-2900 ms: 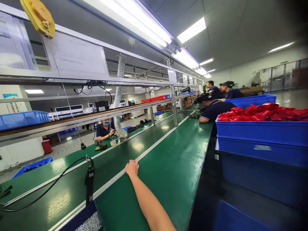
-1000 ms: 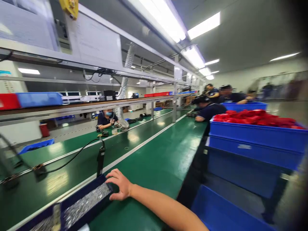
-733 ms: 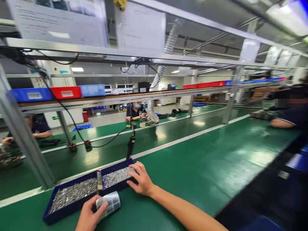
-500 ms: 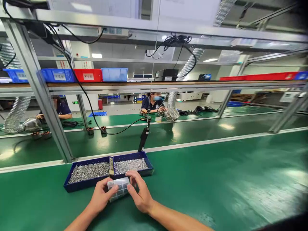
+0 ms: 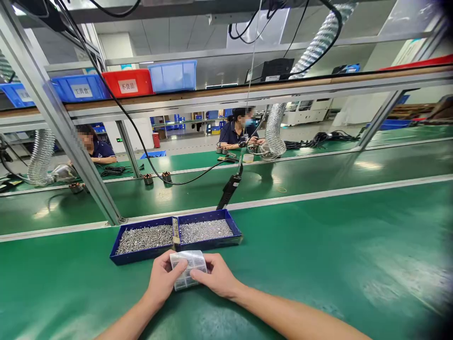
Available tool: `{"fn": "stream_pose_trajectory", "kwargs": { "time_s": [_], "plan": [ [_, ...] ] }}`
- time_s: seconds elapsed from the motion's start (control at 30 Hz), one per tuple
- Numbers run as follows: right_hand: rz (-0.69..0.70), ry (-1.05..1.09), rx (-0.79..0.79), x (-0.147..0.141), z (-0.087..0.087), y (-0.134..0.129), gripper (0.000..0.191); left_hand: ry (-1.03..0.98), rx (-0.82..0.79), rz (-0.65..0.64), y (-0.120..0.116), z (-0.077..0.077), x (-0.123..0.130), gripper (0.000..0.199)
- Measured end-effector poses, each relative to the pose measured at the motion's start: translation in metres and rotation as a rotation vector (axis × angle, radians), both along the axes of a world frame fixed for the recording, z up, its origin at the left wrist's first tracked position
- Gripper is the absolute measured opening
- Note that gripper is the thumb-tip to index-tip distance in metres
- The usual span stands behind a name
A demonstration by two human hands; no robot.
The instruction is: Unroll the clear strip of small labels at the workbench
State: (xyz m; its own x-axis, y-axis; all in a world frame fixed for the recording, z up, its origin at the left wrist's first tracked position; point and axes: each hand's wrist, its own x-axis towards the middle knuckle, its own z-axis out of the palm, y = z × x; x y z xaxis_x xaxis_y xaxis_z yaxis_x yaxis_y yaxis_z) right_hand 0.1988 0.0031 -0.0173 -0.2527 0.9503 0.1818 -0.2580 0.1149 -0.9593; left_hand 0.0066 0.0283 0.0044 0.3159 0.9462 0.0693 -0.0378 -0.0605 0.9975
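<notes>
A silvery sheet of labels, printed in a grid, curves between my two hands above the green bench. My left hand pinches its left side, thumb on the front and fingers behind. My right hand grips the right side the same way, its thumb lying across the labels. Just beyond my hands are two blue trays side by side: the left tray is full of screws, the right tray of small shiny metal parts.
A black electric screwdriver hangs behind the trays on a cable. A metal post rises at the left. Blue bins and a red bin line the shelf above. Two people sit across the line.
My right hand has closed on the right side of the label sheet, which now faces me more fully. The view has tilted down, and the trays appear farther right.
</notes>
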Motion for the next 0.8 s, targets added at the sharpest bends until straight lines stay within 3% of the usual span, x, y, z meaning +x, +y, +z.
{"fn": "stream_pose_trajectory", "kwargs": {
  "time_s": [0.13, 0.23, 0.43, 0.57, 0.8],
  "plan": [
    [-0.16, 0.01, -0.016, -0.011, -0.002, 0.009, 0.039, -0.07, -0.008, -0.021, -0.003, 0.005, -0.003, 0.052],
    [-0.193, 0.029, -0.024, -0.013, -0.003, 0.013, 0.042, -0.13, 0.014, -0.079, -0.005, 0.008, -0.004, 0.053],
    [-0.186, 0.046, -0.026, -0.005, -0.004, 0.01, 0.046, -0.14, 0.025, -0.139, -0.008, 0.002, 0.0, 0.055],
    [-0.132, 0.055, -0.004, 0.001, 0.001, 0.007, 0.044, -0.153, 0.025, -0.084, -0.01, 0.003, 0.0, 0.056],
    [-0.061, -0.16, 0.26, 0.009, 0.021, -0.003, 0.027, -0.216, -0.009, 0.033, -0.013, 0.014, -0.002, 0.066]
  ]
}}
